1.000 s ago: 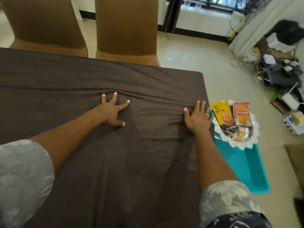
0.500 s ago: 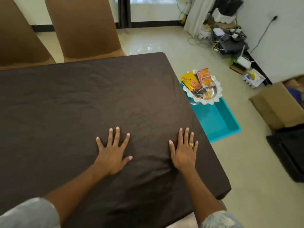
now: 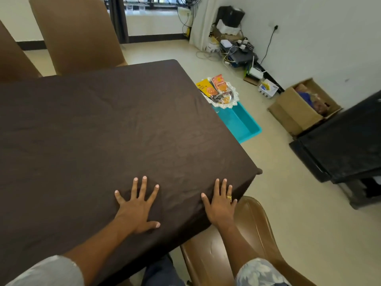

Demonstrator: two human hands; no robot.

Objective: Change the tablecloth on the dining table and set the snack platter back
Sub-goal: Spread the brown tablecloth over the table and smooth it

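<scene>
A dark brown tablecloth [image 3: 107,129] covers the whole dining table and hangs over its near and right edges. My left hand [image 3: 137,207] lies flat on the cloth near the front edge, fingers spread. My right hand [image 3: 220,204], wearing a gold ring, presses flat on the cloth at the near right corner. The snack platter [image 3: 221,93], silver with a scalloped rim, carries a yellow packet and an orange packet. It sits off the table, on a teal tray [image 3: 240,123] on the floor beyond the table's right side.
Two brown-covered chairs [image 3: 78,36] stand at the far side. A brown chair [image 3: 253,234] is under my right arm. A cardboard box [image 3: 299,112], black furniture [image 3: 346,141] and a tangle of cables and devices [image 3: 237,50] line the right wall.
Both hands slid back along the cloth from the middle and far right toward the near edge, smoothing out the wrinkles. The view pulled back, and the near chair came into sight.
</scene>
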